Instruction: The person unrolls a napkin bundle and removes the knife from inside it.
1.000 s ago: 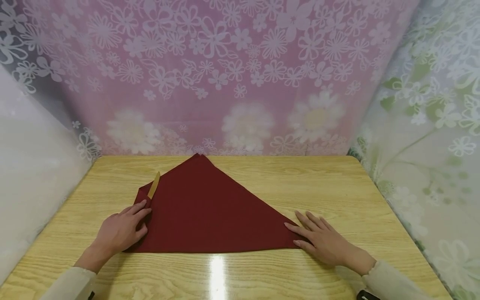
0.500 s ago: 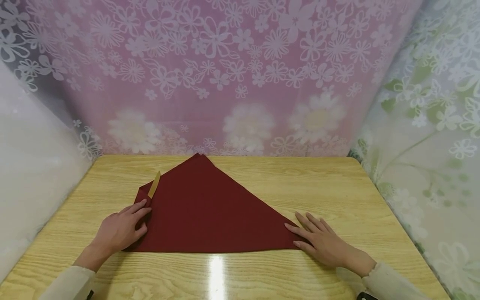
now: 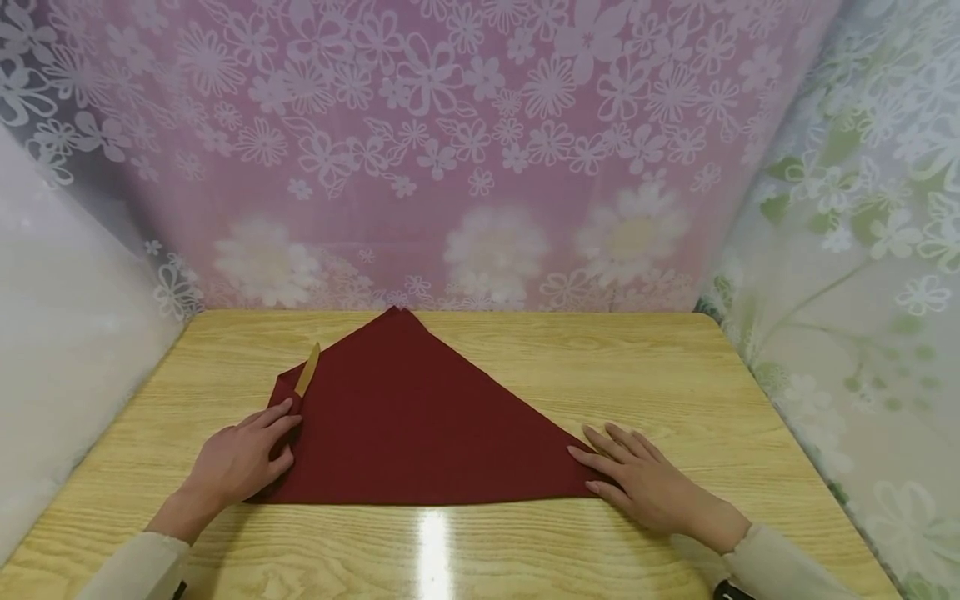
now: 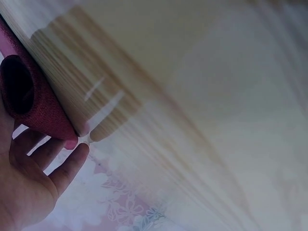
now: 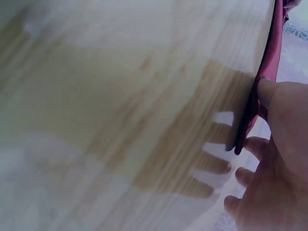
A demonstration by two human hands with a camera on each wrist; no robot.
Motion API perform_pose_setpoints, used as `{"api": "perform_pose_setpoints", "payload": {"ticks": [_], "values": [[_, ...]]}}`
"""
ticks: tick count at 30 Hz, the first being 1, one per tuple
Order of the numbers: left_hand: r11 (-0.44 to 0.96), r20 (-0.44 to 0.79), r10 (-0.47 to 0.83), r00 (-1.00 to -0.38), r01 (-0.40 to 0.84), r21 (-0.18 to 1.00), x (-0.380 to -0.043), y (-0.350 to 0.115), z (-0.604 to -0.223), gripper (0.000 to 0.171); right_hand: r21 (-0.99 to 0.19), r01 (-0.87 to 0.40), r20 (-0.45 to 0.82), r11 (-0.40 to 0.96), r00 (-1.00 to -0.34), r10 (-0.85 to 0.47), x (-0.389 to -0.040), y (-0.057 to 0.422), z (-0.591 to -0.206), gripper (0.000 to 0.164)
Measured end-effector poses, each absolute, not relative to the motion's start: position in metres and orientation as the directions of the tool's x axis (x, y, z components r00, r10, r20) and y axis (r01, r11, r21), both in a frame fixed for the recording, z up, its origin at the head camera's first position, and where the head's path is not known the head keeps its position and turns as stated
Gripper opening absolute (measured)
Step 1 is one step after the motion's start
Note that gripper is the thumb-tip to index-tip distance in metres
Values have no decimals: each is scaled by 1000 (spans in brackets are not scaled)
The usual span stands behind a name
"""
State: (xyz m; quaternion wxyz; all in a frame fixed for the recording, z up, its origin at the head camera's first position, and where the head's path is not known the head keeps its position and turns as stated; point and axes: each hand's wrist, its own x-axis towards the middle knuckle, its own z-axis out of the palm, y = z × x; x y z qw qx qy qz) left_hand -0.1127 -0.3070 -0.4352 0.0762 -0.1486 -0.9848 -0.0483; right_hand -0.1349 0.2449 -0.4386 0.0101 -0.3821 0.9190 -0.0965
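Note:
A dark red cloth napkin (image 3: pixel 420 425), folded to a rough triangle, lies flat with its peak at the table's far edge. At its left side the cloth is rolled over, and a gold-coloured knife blade (image 3: pixel 308 369) sticks out of the roll; the rest of the knife is hidden. My left hand (image 3: pixel 242 458) holds this roll, fingers bent over it. In the left wrist view the roll's hollow end (image 4: pixel 19 86) shows beside the fingers. My right hand (image 3: pixel 648 479) rests on the napkin's right corner with its fingers spread and mostly straight.
The wood-grain table (image 3: pixel 510 550) reflects a bright streak of light near its front. A pink floral curtain (image 3: pixel 480 167) hangs along the back. Pale floral sheets stand at the left (image 3: pixel 75 317) and right (image 3: pixel 862 333).
Hardly anything differs. The right hand's fingers have shifted very slightly to the left; the left hand, napkin and knife stay where they were.

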Motion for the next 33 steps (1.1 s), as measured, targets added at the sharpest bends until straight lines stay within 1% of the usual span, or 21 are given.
{"api": "perform_pose_setpoints", "payload": {"ticks": [5, 10, 16, 20, 23, 29, 33], "values": [[950, 172, 290, -941, 305, 67, -114, -308, -437, 43, -128, -763, 126, 633, -646, -753, -138, 248, -442, 44], [949, 175, 297, -939, 311, 60, -115, -309, -439, 43, -127, -782, 136, 611, -624, -770, -141, 249, -444, 44], [947, 184, 311, -933, 321, 25, -115, -309, -438, 42, -160, -769, 123, 619, -637, -761, -142, 250, -448, 46], [943, 197, 324, -925, 332, 8, -115, -309, -438, 41, -218, -727, 52, 651, -674, -737, -140, 247, -444, 46], [940, 205, 335, -920, 340, -9, -116, -310, -438, 41, -225, -705, 6, 672, -691, -723, -140, 247, -442, 47], [929, 199, 369, -908, 362, -73, -115, -310, -436, 41, -232, -695, -6, 681, -699, -715, -140, 246, -442, 47], [931, 176, 365, -914, 358, -73, -115, -310, -434, 41, -245, -686, -17, 685, -703, -711, -141, 246, -443, 47]]}}
